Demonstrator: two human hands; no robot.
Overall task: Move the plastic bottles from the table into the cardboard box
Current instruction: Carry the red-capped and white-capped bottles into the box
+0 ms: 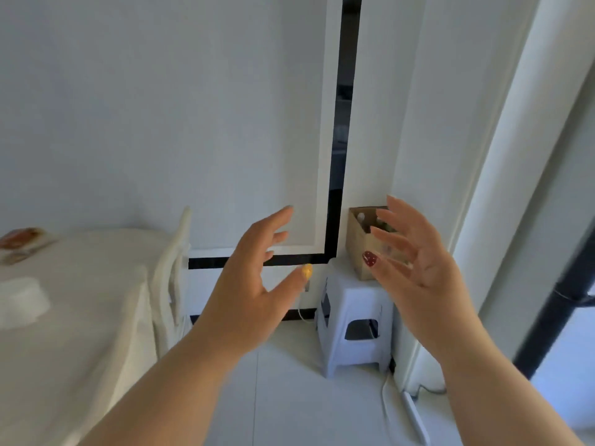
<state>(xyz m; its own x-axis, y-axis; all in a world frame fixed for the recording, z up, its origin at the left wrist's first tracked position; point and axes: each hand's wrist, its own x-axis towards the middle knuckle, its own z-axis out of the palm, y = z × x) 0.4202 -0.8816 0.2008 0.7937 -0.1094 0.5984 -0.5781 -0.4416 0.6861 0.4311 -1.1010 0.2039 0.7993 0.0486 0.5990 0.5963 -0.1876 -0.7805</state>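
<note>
both forearms fill the foreground, reaching forward and up from the bottom edge. the left hand (249, 278) is spread wide, fingers fanned, thumb out, holding nothing. the right hand (415, 259) is likewise fully open, palm turned inward toward the left, empty.

the cardboard box (362, 249) stands upright on a pale plastic stool (354, 320) in the corner by the wall, its open top facing up. the right hand overlaps its right half in view, and of the two hands it lies nearer the box; whether the fingers touch the card cannot be told. inside the box, pale rounded shapes (362, 218) show near the top, probably bottle tops, though blur leaves this uncertain.

the worktop (83, 317), draped in a cream cloth, lies to the left, well apart from the box, with a chair back (174, 262) between. a blurred white object (19, 300) and a flat orange-brown packet (22, 241) rest on it. no plastic bottle is clearly identifiable on the visible portion.

judgement: with both hands empty beside the box, a deposit appears complete. any remaining bottle lies left of both hands, on the worktop side, so the left hand is better placed to reach it; its long axis cannot be assessed as none is in view.
</note>
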